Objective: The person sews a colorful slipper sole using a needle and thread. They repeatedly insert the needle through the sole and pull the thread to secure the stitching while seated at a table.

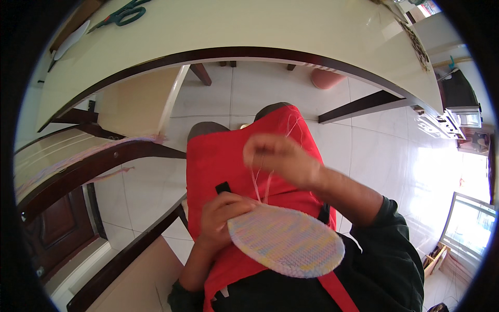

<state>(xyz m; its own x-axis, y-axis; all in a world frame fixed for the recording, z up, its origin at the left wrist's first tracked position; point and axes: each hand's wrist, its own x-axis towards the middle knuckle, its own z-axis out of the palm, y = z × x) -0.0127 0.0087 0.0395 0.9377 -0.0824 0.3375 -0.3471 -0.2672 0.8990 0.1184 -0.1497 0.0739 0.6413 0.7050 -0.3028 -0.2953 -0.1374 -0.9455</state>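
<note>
An oval woven piece (288, 240) in pastel yarn, pink, yellow and blue, lies over my lap on a red apron (222, 160). My left hand (224, 214) grips its upper left edge, the fingers closed over the rim. Thin pink and white yarn strands (267, 187) rise from that edge. Above them is my right hand (278, 156), raised and blurred, its fingers curled close together near the strands. More loose strands trail over the apron past this hand. Whether the right fingers pinch a strand is hidden by the blur.
Ahead stands a cream table (249, 27) with a dark edge, bearing green-handled scissors (124, 15) and a white-handled tool (72, 39) at the left. Pastel yarn (93, 150) hangs over a dark wooden chair (128, 150) at the left. A pink bin (326, 79) is under the table.
</note>
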